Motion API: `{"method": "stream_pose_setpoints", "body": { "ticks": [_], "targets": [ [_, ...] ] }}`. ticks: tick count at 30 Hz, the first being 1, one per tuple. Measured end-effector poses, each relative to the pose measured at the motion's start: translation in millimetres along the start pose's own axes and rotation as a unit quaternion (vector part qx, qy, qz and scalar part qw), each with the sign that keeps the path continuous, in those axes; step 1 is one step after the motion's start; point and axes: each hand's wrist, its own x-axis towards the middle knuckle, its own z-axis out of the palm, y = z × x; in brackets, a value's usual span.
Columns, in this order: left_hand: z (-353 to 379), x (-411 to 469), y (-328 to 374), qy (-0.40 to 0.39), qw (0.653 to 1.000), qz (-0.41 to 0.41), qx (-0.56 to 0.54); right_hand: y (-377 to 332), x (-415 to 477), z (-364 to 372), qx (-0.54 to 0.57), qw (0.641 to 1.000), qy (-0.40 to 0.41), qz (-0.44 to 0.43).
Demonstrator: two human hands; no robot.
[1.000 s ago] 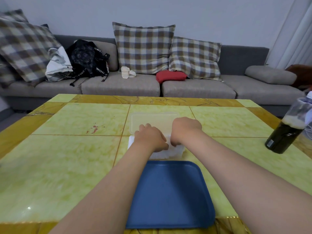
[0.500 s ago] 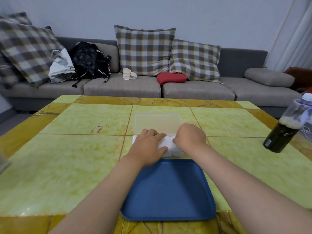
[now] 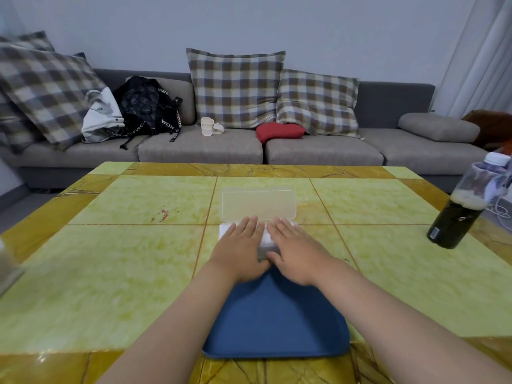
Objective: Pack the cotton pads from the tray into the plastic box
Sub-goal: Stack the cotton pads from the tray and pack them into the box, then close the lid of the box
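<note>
A clear plastic box sits on the table beyond the blue tray (image 3: 277, 322), its hinged lid (image 3: 257, 203) lying open and flat on the far side. White cotton pads (image 3: 265, 237) fill the box and show between my hands. My left hand (image 3: 239, 249) and my right hand (image 3: 296, 249) lie flat, palms down, side by side on top of the pads, fingers stretched out and slightly apart. Most of the box body is hidden under the hands. The tray shows only bare blue surface.
A dark bottle (image 3: 460, 214) with a white cap stands at the table's right edge. A blurred object (image 3: 7, 268) pokes in at the left edge. A red stain (image 3: 163, 214) marks the tabletop. A grey sofa (image 3: 199, 148) with pillows and bags stands behind the table.
Both hands have gone from curled fists on the pads to flat open palms lying over them. The view has shifted a little closer.
</note>
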Motion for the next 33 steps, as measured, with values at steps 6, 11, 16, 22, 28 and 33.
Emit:
{"method": "stream_pose_setpoints", "body": {
  "ticks": [6, 11, 16, 22, 28, 33],
  "targets": [
    [2, -3, -11, 0.018, 0.999, -0.032, 0.038, 3, -1, -1, -0.025, 0.999, -0.002, -0.020],
    [4, 0, -13, 0.022, 0.999, -0.023, 0.007, 3, 0, -7, -0.039, 0.999, -0.018, -0.023],
    [-8, -7, -26, 0.165, 0.969, -0.032, -0.179, 12, 2, -25, 0.106, 0.989, 0.100, -0.034],
    [-21, 9, -47, 0.214, 0.844, -0.204, -0.448, 24, 20, -41, 0.400, 0.888, 0.179, 0.142],
    [-31, 15, -52, 0.163, 0.739, -0.200, -0.622, 40, 27, -48, 0.512, 0.829, 0.158, 0.159],
    [-35, 3, -51, 0.145, 0.774, -0.163, -0.594, 46, 15, -45, 0.458, 0.859, 0.198, 0.116]
  ]
}}
